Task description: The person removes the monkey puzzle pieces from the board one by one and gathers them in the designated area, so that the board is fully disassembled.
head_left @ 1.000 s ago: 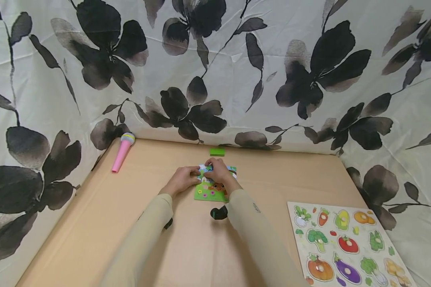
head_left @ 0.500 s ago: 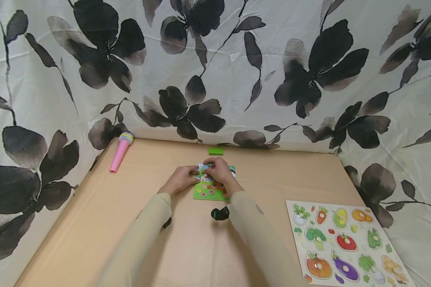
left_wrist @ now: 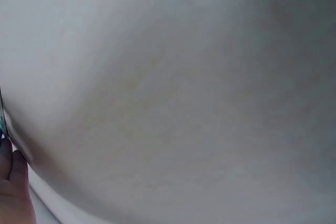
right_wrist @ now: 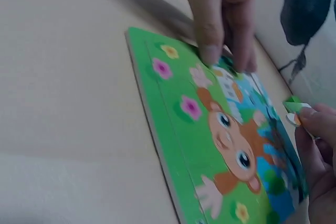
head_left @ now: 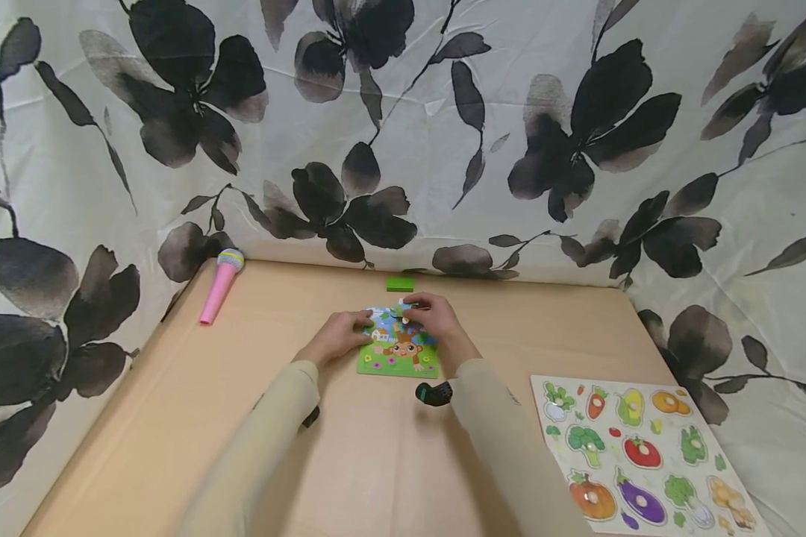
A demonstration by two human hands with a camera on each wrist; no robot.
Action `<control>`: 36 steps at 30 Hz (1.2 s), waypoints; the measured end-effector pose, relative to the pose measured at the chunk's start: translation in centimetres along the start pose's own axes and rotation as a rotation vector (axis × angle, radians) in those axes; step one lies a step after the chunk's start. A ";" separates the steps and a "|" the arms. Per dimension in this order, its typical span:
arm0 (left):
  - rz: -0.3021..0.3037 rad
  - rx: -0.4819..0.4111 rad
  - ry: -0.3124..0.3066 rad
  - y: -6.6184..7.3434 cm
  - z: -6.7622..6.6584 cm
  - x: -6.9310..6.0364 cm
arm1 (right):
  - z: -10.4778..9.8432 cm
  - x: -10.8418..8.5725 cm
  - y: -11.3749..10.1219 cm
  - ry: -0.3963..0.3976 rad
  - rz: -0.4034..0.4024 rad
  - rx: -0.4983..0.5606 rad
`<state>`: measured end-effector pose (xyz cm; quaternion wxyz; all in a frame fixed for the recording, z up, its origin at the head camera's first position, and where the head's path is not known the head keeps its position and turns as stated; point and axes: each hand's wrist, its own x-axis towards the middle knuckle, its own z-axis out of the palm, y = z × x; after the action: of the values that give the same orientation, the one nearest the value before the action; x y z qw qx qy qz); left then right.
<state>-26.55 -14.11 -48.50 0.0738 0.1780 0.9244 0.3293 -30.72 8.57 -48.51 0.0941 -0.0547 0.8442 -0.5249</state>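
A small jigsaw puzzle board (head_left: 396,365) with a brown monkey, flowers and a green meadow lies on the table. My left hand (head_left: 339,337) rests at the board's left side, and its thumb and fingertips press on the picture, as the right wrist view shows. Over the upper right part of the board, my right hand (head_left: 443,326) pinches a small puzzle piece (right_wrist: 293,119), white and orange where it shows, between thumb and fingers. Only the fingers of the left hand (left_wrist: 13,184) appear in the left wrist view, at its lower left corner.
Behind the board lies a green block (head_left: 400,284). A pink toy microphone (head_left: 219,292) is at the far left. A vegetable puzzle board (head_left: 634,462) lies at the right front. A floral cloth (head_left: 443,216) hangs behind the table (head_left: 510,335).
My right hand has moved right, uncovering the monkey in the picture, with a puzzle piece between its fingers. The left hand has stayed at the board's left edge. The head view has drifted slightly.
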 end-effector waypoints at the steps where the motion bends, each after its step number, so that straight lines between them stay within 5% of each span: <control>1: -0.007 -0.009 -0.006 0.0 0.0 -0.1 | -0.5 0.0 0.2 0.016 -0.006 0.001; 10: -0.042 -0.029 -0.040 0.3 0.1 0.0 | -5.6 -0.2 2.9 0.116 0.003 -0.011; 16: -0.048 -0.018 -0.056 0.3 0.1 -0.2 | -7.9 -0.6 4.4 0.080 0.069 -0.080; 29: -0.045 -0.012 -0.036 0.2 -0.1 -0.5 | -7.6 0.1 4.3 0.063 0.072 -0.078; 36: -0.038 -0.014 -0.038 0.2 -0.1 -0.4 | -7.4 0.0 4.4 0.102 0.040 -0.190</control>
<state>-26.13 -14.19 -48.24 0.0989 0.1662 0.9236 0.3310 -32.30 16.96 -49.23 0.0559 -0.0198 0.8947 -0.4427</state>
